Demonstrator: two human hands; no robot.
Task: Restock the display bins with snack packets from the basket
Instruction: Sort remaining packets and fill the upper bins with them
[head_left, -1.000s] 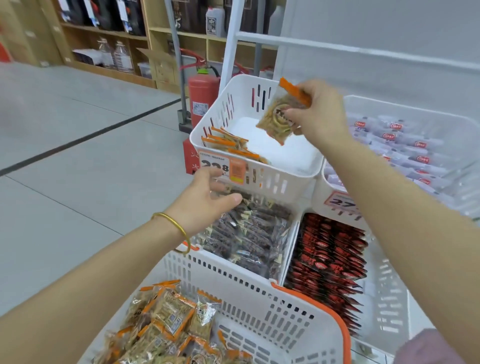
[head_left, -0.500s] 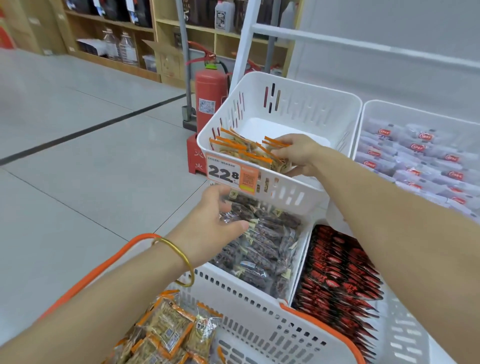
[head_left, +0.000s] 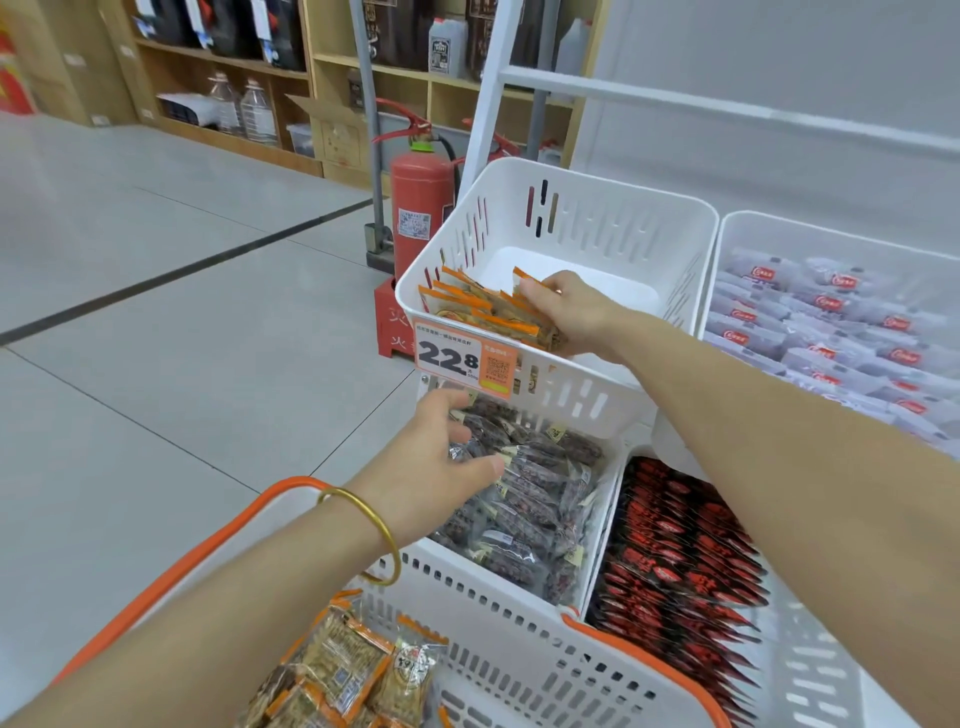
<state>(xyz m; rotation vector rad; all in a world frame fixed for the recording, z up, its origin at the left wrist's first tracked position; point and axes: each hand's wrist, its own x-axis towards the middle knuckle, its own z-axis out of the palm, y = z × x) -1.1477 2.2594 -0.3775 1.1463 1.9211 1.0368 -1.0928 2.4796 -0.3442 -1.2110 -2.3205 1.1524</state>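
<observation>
The right grip (head_left: 571, 312) pinches the end of the snack packets (head_left: 483, 317), which lean in a row just left of it at the front wall of the top display bin (head_left: 597, 218). The left grip (head_left: 441, 467), fingers loosely spread, hovers over dark packets (head_left: 535, 499) below. The basket (head_left: 519, 621) sits nearer the left grip, behind its wrist.

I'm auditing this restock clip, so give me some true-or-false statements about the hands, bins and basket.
1. The right hand holds orange packets in the top bin. True.
2. The top bin is full. False: most of its floor is bare.
3. The left hand is inside the basket. False: it is over the dark packets.
4. The basket holds snack packets. True.
5. The price tag hangs on the basket. False: it is on the top bin.
</observation>
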